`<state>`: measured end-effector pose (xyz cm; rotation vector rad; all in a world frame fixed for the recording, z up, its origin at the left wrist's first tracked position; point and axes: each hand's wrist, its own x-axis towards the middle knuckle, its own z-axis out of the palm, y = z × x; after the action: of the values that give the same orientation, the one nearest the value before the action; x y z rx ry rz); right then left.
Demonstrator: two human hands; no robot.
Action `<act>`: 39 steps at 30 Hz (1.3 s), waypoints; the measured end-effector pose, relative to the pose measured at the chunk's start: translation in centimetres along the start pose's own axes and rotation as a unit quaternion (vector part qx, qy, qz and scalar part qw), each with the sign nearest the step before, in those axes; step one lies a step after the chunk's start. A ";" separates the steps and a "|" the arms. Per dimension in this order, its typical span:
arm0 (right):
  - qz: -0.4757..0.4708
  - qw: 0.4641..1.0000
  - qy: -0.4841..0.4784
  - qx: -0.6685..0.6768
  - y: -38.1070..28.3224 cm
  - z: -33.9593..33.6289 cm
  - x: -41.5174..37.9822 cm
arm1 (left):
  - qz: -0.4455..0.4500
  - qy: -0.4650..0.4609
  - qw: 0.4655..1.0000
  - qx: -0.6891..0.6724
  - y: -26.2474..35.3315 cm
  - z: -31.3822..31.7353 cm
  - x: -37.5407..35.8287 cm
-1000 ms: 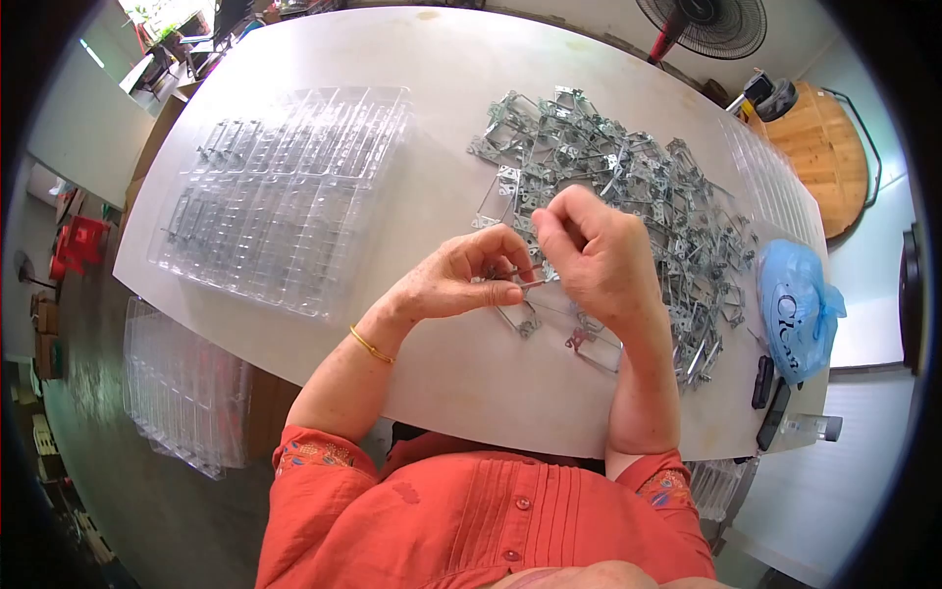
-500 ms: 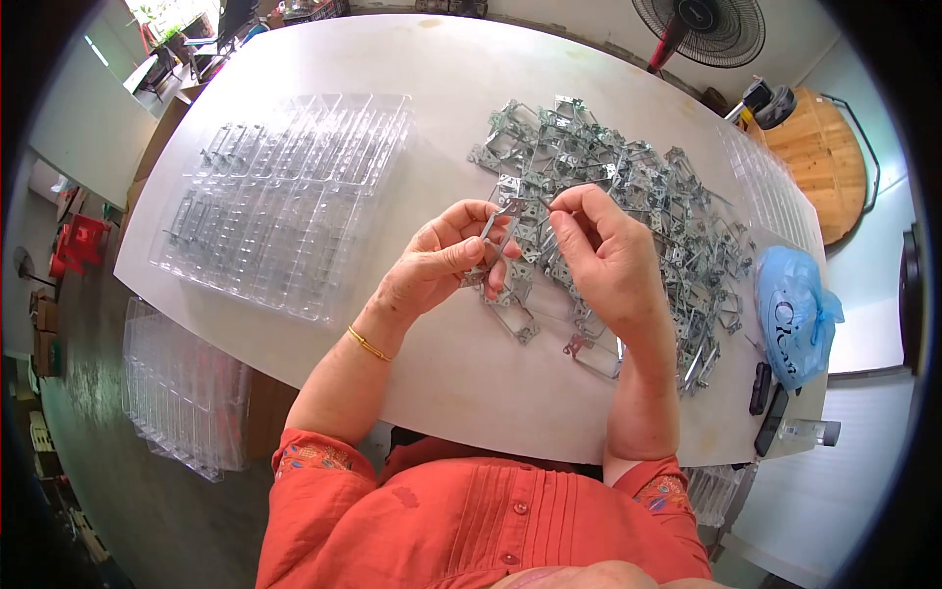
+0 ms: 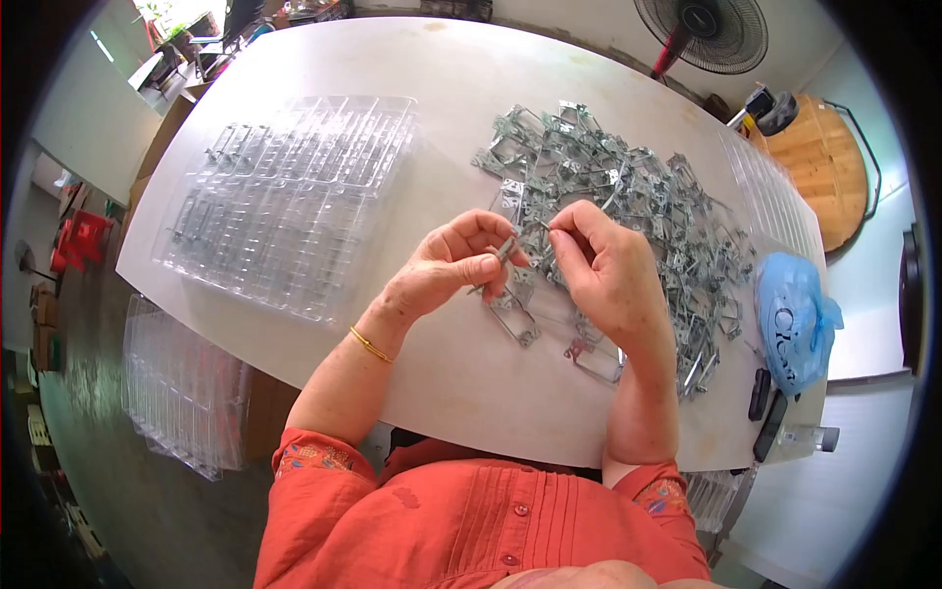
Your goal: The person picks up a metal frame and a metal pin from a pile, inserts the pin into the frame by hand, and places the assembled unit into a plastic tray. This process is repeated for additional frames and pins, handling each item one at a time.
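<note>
My left hand [image 3: 456, 263] pinches a metal piece [image 3: 507, 249] between thumb and fingers at the near-left edge of the pile [image 3: 613, 177], seemingly steadying it for my right hand [image 3: 613, 273], whose thumb and forefinger pinch a thin metal end [image 3: 545, 227]. Clear trays [image 3: 368, 188] lie left of the pile, likely for easy reach.
</note>
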<state>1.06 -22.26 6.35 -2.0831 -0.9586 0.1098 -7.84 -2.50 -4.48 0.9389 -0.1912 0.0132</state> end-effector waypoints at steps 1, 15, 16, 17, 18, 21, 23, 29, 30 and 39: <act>-0.016 1.000 -0.004 -0.007 0.0 0.0 0.1 | -0.007 -0.005 1.000 0.016 0.2 0.0 0.0; 0.144 0.966 -0.136 0.163 -0.1 -0.7 0.5 | -0.056 -0.032 0.998 0.018 0.3 0.1 -0.2; 0.141 0.967 -0.136 0.163 0.0 -0.7 0.5 | -0.053 -0.031 0.998 0.021 0.3 0.0 -0.2; 0.141 0.965 -0.139 0.171 0.0 -0.7 0.5 | -0.054 -0.030 0.998 0.019 0.2 0.0 -0.2; 0.143 0.963 -0.141 0.179 0.0 -0.7 0.5 | -0.055 -0.029 0.998 0.018 0.2 0.1 -0.2; 0.145 0.951 -0.163 0.219 0.4 -0.8 0.5 | -0.050 -0.032 0.998 0.009 0.5 0.3 -0.2; 0.153 0.943 -0.175 0.239 0.2 -1.1 0.6 | -0.049 -0.037 0.998 0.008 0.6 0.2 -0.2; 0.152 0.926 -0.194 0.285 0.1 -1.5 0.6 | -0.050 -0.036 0.998 0.009 0.5 0.2 -0.3; 0.158 0.924 -0.197 0.287 0.0 -1.6 0.6 | -0.051 -0.035 0.998 0.011 0.6 0.3 -0.3; 0.072 0.986 -0.122 0.090 1.6 -0.2 0.6 | -0.081 -0.033 0.994 0.067 0.3 0.6 -0.3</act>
<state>2.52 -22.56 5.54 -1.9991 -0.9036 0.5168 -8.23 -2.81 -3.90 1.0867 -0.1770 -0.1568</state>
